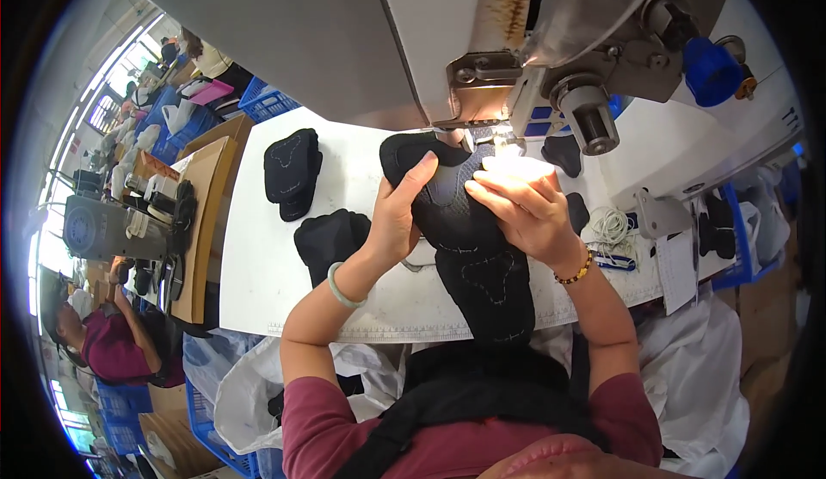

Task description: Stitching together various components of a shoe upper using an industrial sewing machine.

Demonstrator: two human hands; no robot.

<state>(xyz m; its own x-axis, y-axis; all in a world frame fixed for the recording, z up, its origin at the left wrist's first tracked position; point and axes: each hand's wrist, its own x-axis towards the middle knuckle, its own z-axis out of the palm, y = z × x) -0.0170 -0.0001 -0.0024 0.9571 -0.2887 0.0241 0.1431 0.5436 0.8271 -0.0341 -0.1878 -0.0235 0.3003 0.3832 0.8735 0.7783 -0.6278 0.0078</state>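
Observation:
A black fabric shoe upper (469,212), partly mesh with white marking lines, is held up under the sewing machine head (301,40). My left hand (397,212) grips its left edge, thumb on top. On the right edge, my right hand (529,208) pinches it close to the lit needle area (482,130), fingers pressed together. A further black piece (490,294) with white dashed lines hangs below, over the table's front edge; whether it is joined to the upper I cannot tell. Left of my hands lie a stack of marked black pieces (292,169) and another black pile (329,242).
The white table (258,281) has a ruler along its curved front edge. At right are coiled white cord (613,225), a blue-handled tool (615,262) and a paper sheet (675,271). A blue crate (731,277) stands beyond. Another person (112,346) works at far left.

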